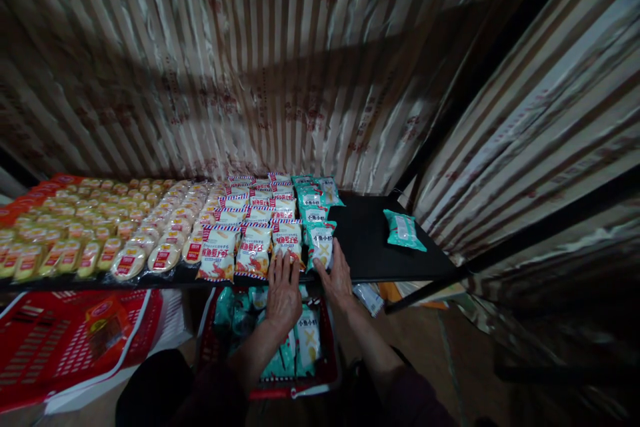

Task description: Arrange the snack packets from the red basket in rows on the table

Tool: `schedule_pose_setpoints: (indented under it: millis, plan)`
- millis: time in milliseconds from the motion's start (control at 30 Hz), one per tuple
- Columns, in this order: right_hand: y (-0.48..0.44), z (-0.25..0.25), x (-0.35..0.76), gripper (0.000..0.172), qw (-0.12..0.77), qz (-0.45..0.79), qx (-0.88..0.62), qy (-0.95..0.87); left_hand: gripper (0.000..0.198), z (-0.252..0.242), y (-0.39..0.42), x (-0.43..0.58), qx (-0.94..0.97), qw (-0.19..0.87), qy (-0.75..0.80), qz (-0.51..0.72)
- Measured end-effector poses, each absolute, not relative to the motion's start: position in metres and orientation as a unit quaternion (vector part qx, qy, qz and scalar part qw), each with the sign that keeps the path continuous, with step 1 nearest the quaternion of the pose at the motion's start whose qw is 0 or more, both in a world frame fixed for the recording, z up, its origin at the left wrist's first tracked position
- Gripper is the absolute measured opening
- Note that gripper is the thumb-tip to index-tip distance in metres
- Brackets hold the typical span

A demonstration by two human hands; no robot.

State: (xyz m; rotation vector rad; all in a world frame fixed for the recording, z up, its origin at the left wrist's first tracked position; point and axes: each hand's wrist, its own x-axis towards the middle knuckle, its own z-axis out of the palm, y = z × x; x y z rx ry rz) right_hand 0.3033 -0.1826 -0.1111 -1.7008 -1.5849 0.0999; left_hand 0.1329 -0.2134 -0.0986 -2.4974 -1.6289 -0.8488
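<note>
My left hand (284,297) lies with its fingers stretched out on the lower part of a white-and-orange snack bag (287,235) at the shelf's front edge. My right hand (338,280) grips the lower right side of a teal snack bag (320,237), thumb at its bottom and fingers along its side. That bag stands at the front of a column of teal bags (316,215), right beside the white-and-orange rows. Below my hands, a red basket (331,353) on the floor holds more teal bags (308,340); my forearms partly hide it.
Rows of round wrapped cakes (165,255) and small yellow packs (60,253) fill the black shelf's left. One teal bag (405,231) lies apart at the right. A dark metal bar (480,260) slants there. Another red basket (45,353) sits lower left. Striped sheeting (300,67) hangs behind.
</note>
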Motion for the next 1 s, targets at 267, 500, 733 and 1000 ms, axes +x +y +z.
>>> schedule_pose_setpoints:
  millis: [267, 500, 733, 1000]
  plan:
    - [-0.184, -0.106, 0.294, 0.075, 0.409, 0.038, -0.676, -0.612, 0.062, -0.090, -0.221, 0.130, -0.810, 0.033, -0.518, -0.273]
    - [-0.182, -0.107, 0.296, 0.074, 0.411, 0.052, -0.671, -0.615, 0.050, -0.094, -0.227, 0.145, -0.852, 0.040, -0.449, -0.267]
    - [-0.182, -0.107, 0.300, 0.076, 0.411, 0.061, -0.672, -0.613, 0.047, -0.105, -0.224, 0.158, -0.845, 0.047, -0.456, -0.274]
    - [-0.182, -0.107, 0.305, 0.077, 0.412, 0.057, -0.669, -0.616, 0.051, -0.100, -0.222, 0.165, -0.840, 0.037, -0.467, -0.274]
